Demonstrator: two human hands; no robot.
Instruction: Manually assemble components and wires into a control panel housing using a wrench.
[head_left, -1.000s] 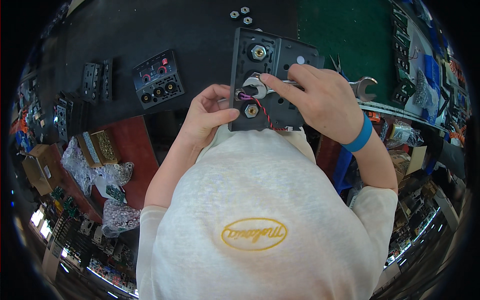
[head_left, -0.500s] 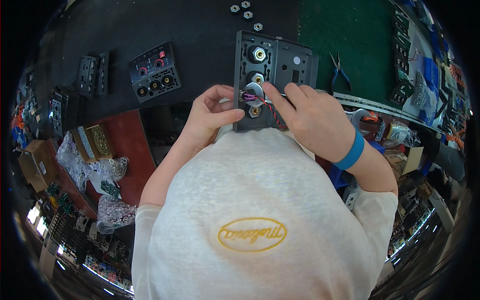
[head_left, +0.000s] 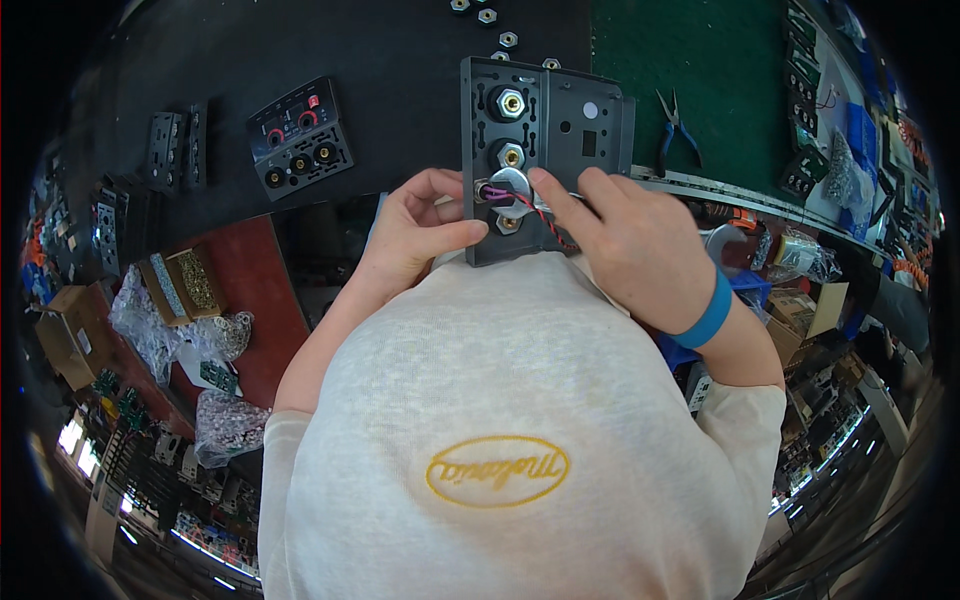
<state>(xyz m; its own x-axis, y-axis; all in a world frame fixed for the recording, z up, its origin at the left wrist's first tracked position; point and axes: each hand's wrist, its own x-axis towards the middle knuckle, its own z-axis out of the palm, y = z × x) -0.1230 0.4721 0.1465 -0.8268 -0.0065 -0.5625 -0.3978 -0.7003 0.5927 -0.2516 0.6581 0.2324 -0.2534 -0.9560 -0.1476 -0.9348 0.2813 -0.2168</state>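
Note:
A dark grey folded metal housing [head_left: 560,160] stands open in front of my chest, several hex-nutted brass terminals on its inner face. My left hand [head_left: 425,225] grips its left wall, thumb on the near side and fingers curled behind. In my right hand [head_left: 645,240] is a silver wrench [head_left: 514,184], its shaft mostly hidden by the fingers and my index finger stretched along it. The wrench head sits beside a round fitting [head_left: 482,190] on the left wall, where purple wires come out. A red-and-black twisted wire [head_left: 546,222] runs under my right hand.
Blue-handled pliers [head_left: 675,135] lie on the green mat to the right. A black-and-red panel assembly [head_left: 300,140] rests left on the dark mat. Loose hex nuts [head_left: 487,16] lie beyond the housing. Open cardboard boxes [head_left: 180,285] and plastic bags stand at lower left.
The wrench head has shifted slightly toward me and to the right, and my right hand has moved a little with it. My left hand keeps its hold on the housing. The whole view has shifted slightly.

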